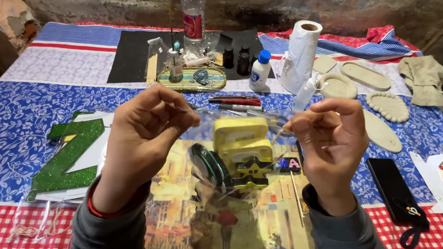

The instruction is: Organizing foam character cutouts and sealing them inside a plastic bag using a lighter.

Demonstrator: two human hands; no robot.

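My left hand (142, 133) and my right hand (330, 143) are raised over the table, each pinching a top corner of a clear plastic bag (230, 141) stretched between them. Inside the bag hang yellow block-shaped pieces (241, 140), a dark green roll (212, 167) and a black piece with a yellow star (252, 173). A thin wooden stick (275, 137) pokes up beside my right fingers. Below the bag lies a painted picture sheet (179, 228).
A green glitter letter shape (66, 158) lies at the left. Behind are a plastic bottle (193, 11), a paper towel roll (301, 56), a small white bottle (259, 71), dark vials (237, 58), pens (234, 101) and pale oval trays (367, 76). A black phone (393, 192) lies at the right.
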